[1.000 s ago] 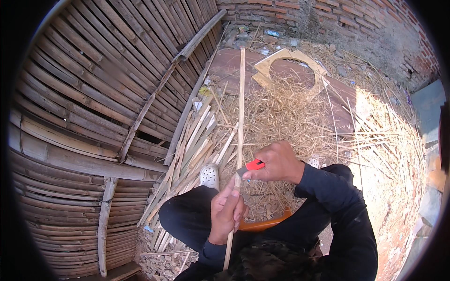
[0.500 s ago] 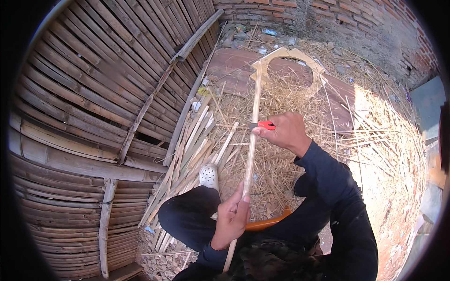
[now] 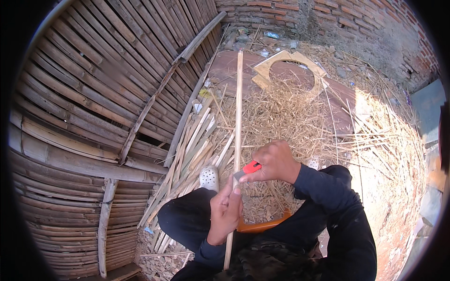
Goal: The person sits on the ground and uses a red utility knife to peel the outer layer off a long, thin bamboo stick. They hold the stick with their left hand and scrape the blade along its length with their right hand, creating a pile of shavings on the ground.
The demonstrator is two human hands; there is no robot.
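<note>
A long, pale bamboo strip (image 3: 238, 107) runs from my lap away from me, its far end raised above the ground. My left hand (image 3: 225, 210) is closed round its near part, with the thumb lying along it. My right hand (image 3: 276, 161) grips a red-handled cutter knife (image 3: 251, 167). The knife's grey blade lies against the strip just beyond the left fingertips. Part of the knife handle is hidden inside my right fist.
Split bamboo strips (image 3: 192, 154) lie piled on the left beside a white clog (image 3: 209, 178). Shavings (image 3: 295, 107) cover the ground ahead, around a wooden piece with a round cutout (image 3: 263, 70). A slatted bamboo wall (image 3: 84, 98) stands left, a brick wall (image 3: 347, 23) behind.
My right hand has drawn the knife toward me along the strip, close to my left hand. The strip's far end has swung left, away from the cutout wooden piece.
</note>
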